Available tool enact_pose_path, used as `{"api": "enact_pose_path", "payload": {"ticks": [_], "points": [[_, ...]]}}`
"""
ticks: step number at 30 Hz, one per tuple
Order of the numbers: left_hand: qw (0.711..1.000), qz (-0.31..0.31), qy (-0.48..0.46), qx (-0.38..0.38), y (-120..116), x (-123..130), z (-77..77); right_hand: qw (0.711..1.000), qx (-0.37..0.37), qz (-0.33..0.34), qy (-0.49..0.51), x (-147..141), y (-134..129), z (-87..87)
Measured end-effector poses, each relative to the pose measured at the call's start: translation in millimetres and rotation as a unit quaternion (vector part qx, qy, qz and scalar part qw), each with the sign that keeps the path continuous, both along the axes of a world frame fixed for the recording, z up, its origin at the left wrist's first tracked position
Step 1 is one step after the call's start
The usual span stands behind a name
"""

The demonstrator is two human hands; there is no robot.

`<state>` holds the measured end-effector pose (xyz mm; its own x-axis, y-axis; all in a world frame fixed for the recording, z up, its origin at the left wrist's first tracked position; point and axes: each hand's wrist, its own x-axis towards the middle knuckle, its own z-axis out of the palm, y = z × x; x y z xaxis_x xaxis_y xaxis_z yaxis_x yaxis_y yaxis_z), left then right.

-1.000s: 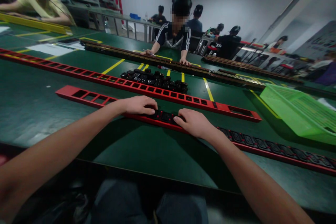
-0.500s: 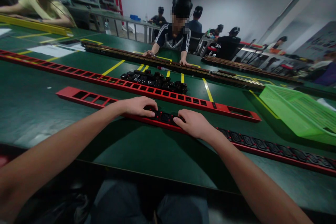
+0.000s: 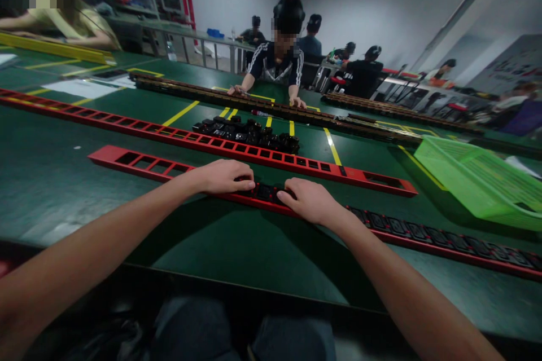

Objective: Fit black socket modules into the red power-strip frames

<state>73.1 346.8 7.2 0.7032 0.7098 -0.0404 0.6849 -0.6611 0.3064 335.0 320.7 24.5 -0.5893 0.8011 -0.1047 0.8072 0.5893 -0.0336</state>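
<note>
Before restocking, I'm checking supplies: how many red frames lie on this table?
2: the near frame under the left hand and right hand, the far frame just beyond. Others may lie outside view.

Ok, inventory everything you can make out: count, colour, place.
Near red strip: one, red, foreground
Black modules: several, black, in that strip
Far red strip: one, red, beyond it
Loose black parts: heap, uncounted, black, beyond both strips
Brown strips: at least two, brown, farther across
Basket: one, green, right
Paper: at least two sheets, white, far left
Yellow bar: one, yellow, far left
Table: one, green, beneath these
Tape lines: several, yellow, on the table
Bottle: at least one, clear, background
Co-workers: at least seven, varied clothing, across, left, background
Left hand: one, bare, on near red strip
Right hand: one, bare, on near red strip
Legs: two, bluish, below table edge
</note>
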Motion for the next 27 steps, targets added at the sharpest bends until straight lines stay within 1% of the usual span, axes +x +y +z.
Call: {"api": "enact_pose_path", "payload": {"ticks": [4,6,13,19,24,27], "points": [[0.999,0.004,0.023,0.03,-6.1,7.8,0.7,1.0,0.005,0.003,0.007,0.3,0.7,-1.9],[0.999,0.002,0.02,0.031,-6.7,9.2,0.0,1.0,0.007,0.002,0.009,0.4,1.2,-2.8],[1.0,0.013,0.005,0.012,-3.4,8.1,-3.3,1.0,0.0,0.004,0.008,0.4,1.8,-1.6],[1.0,-0.004,-0.02,0.002,-0.6,6.2,-6.8,1.0,0.003,0.003,0.008,0.7,1.7,-2.4],[1.0,-0.001,-0.017,-0.012,-1.0,5.7,-4.9,1.0,0.001,0.002,0.003,0.2,1.0,-1.2],[0.999,-0.014,-0.037,-0.037,0.2,1.8,-2.5,1.0,0.002,0.005,0.007,0.4,0.7,-1.0]]}}
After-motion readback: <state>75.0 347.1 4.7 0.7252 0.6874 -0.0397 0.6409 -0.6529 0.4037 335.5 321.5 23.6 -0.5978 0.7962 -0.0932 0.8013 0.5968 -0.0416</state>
